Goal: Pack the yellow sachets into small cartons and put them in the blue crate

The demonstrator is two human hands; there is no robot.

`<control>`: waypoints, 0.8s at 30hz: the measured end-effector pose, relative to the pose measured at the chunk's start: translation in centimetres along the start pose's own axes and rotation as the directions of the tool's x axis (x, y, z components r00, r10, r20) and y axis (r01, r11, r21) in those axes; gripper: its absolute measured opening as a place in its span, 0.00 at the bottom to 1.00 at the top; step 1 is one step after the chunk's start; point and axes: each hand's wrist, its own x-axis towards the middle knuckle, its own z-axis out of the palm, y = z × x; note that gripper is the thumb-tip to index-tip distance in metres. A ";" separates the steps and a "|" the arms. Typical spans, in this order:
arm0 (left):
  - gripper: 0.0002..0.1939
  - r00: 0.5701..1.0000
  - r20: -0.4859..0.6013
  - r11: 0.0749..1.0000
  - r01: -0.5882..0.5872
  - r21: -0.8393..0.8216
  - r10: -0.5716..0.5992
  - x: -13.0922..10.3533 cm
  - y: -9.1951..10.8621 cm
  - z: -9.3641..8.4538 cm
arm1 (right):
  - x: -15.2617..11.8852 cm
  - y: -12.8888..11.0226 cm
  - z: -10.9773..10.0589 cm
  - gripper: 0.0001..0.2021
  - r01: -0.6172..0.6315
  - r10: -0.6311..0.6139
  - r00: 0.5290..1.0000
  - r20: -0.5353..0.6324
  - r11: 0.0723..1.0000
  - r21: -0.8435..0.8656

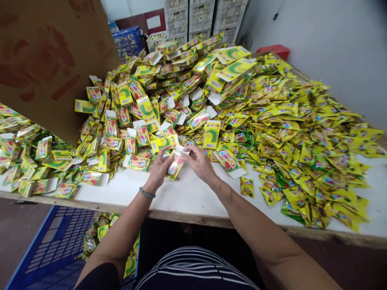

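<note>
Near the front of the white table point(117, 193), my left hand point(160, 167) grips the left side of a small yellow-green box point(176, 163) with a white flap at its top. My right hand point(199, 163) has its fingers closed at the box's upper right, by the flap. Just beyond the hands lie a heap of similar boxes point(145, 108) and an upright yellow box point(211, 134). To the right spreads a large pile of small yellow sachets point(290, 121). One sachet point(247, 187) lies apart on the table, right of my right hand.
A brown cardboard sheet point(54, 60) leans at the upper left. Below the table's left edge is a blue crate point(51, 245) with packets. Behind the heap stand a blue basket point(128, 40), stacked white crates point(201, 18) and a red object point(273, 51).
</note>
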 end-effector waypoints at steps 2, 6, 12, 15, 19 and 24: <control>0.34 0.998 -0.035 0.999 -0.047 0.020 0.048 0.3 0.0 0.6 | 0.2 -0.1 -0.3 0.21 -0.061 0.060 0.998 0.009 0.992 0.114; 0.35 0.999 -0.015 0.998 -0.045 0.047 0.046 0.4 -0.5 1.4 | 0.2 -0.1 0.0 0.20 -0.123 0.096 0.989 0.115 0.958 0.259; 0.30 0.998 -0.029 0.999 -0.047 0.007 0.047 0.1 -1.1 1.0 | -0.1 0.4 0.6 0.16 -0.061 0.061 0.998 0.008 0.986 0.154; 0.27 0.999 -0.024 0.999 -0.025 0.034 0.026 0.2 -1.0 0.4 | 0.0 0.6 0.5 0.16 -0.059 0.056 0.998 0.034 0.994 0.097; 0.28 1.000 -0.017 0.998 -0.024 0.056 0.025 0.3 -1.0 -0.1 | 0.2 0.4 0.2 0.16 -0.064 0.057 0.997 0.048 0.983 0.173; 0.30 0.995 -0.092 0.999 -0.038 0.015 0.040 0.0 -1.1 -0.1 | -0.3 -0.3 0.1 0.15 0.016 -0.016 0.999 0.037 1.000 -0.005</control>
